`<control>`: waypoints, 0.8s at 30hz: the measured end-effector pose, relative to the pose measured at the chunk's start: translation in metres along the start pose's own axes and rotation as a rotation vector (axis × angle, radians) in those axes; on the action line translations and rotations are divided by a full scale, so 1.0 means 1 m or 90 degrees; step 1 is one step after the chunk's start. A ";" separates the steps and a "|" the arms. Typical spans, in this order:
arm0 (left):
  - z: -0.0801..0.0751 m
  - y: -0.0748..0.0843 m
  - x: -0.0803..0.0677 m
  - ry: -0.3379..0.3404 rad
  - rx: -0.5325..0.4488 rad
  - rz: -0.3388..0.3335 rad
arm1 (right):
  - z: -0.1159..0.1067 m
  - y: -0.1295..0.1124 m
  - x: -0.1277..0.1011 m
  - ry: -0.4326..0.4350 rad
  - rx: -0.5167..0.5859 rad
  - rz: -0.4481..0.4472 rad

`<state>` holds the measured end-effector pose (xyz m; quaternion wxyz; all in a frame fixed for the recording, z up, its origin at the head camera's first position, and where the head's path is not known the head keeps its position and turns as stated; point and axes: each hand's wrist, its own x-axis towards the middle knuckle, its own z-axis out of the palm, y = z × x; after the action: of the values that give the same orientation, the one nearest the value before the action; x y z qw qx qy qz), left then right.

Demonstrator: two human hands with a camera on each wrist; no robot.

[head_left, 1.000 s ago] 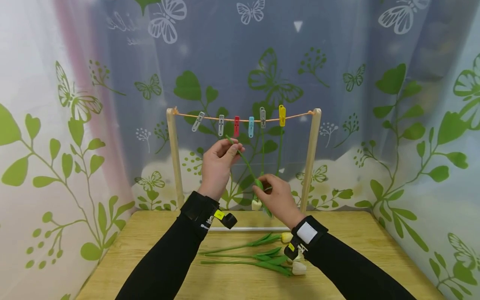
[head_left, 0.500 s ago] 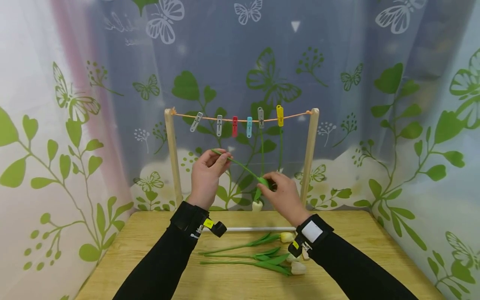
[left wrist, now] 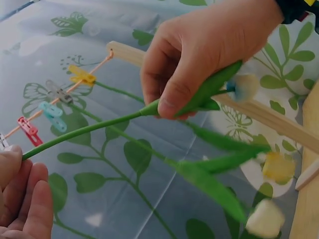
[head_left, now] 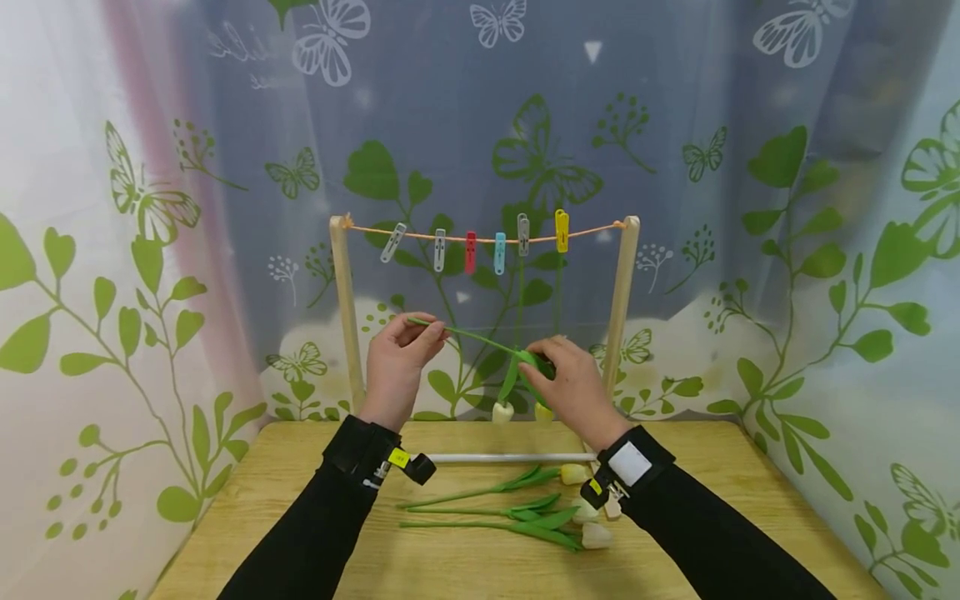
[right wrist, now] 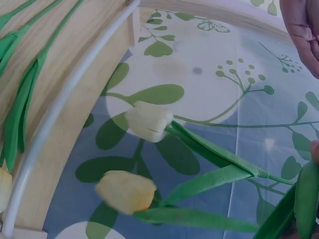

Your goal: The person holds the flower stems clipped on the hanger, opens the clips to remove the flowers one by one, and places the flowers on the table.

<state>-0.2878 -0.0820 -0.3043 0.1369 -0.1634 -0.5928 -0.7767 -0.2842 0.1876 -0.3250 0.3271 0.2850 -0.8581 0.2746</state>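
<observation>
Between my hands a tulip's green stem (head_left: 483, 338) slants gently down to the right. My left hand (head_left: 395, 364) pinches its bare end between thumb and fingers. My right hand (head_left: 576, 387) grips it where the leaves (left wrist: 209, 89) begin; its blurred pale bloom (left wrist: 244, 87) sticks out past that hand in the left wrist view. Just behind hang two tulips, heads down: a white bloom (head_left: 503, 412) under a grey clothespin (head_left: 522, 234) and a yellowish bloom (right wrist: 126, 191) under a yellow clothespin (head_left: 562, 231). Light blue (head_left: 500, 253), red (head_left: 470, 252) and grey (head_left: 439, 250) clothespins hang on the line without flowers.
An orange cord (head_left: 412, 236) runs between two wooden posts (head_left: 622, 300), with a white rod (head_left: 487, 458) low between them. Several tulips (head_left: 517, 513) lie on the wooden table (head_left: 315, 533) in front. A leaf-patterned curtain (head_left: 450, 125) surrounds the table.
My left hand has moved down and left, away from the red clothespin, with the stem end. The stem now lies flatter. My right hand has shifted slightly right.
</observation>
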 end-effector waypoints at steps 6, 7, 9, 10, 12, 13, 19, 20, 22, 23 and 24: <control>-0.010 -0.001 -0.005 -0.038 0.030 -0.021 | -0.004 0.002 0.001 0.013 -0.063 -0.022; -0.012 -0.002 -0.005 -0.044 0.037 -0.023 | -0.005 0.002 0.002 0.014 -0.077 -0.023; -0.016 -0.003 -0.004 -0.051 0.055 -0.026 | -0.006 0.001 0.002 0.014 -0.105 -0.024; -0.017 -0.004 -0.004 -0.052 0.062 -0.028 | -0.007 0.001 0.002 0.014 -0.119 -0.025; -0.020 -0.006 -0.004 -0.054 0.068 -0.032 | -0.009 0.000 0.002 0.015 -0.139 -0.029; -0.021 -0.007 -0.004 -0.054 0.069 -0.033 | -0.009 0.000 0.002 0.016 -0.149 -0.031; -0.024 -0.013 -0.007 -0.064 0.077 -0.029 | -0.010 -0.003 -0.001 0.022 -0.171 -0.032; -0.025 -0.014 -0.008 -0.064 0.085 -0.024 | -0.010 -0.003 -0.002 0.019 -0.173 -0.033; -0.027 -0.014 -0.010 -0.062 0.119 -0.013 | -0.009 -0.002 -0.003 0.016 -0.175 -0.040; -0.027 -0.015 -0.011 -0.062 0.146 -0.004 | -0.008 -0.002 -0.003 0.015 -0.178 -0.045; -0.028 -0.015 -0.011 -0.058 0.178 0.004 | -0.008 -0.002 -0.004 0.016 -0.180 -0.052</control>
<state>-0.2864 -0.1054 -0.3291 0.1337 -0.1799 -0.7002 -0.6779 -0.2776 0.1927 -0.3219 0.3858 0.2671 -0.8718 0.1408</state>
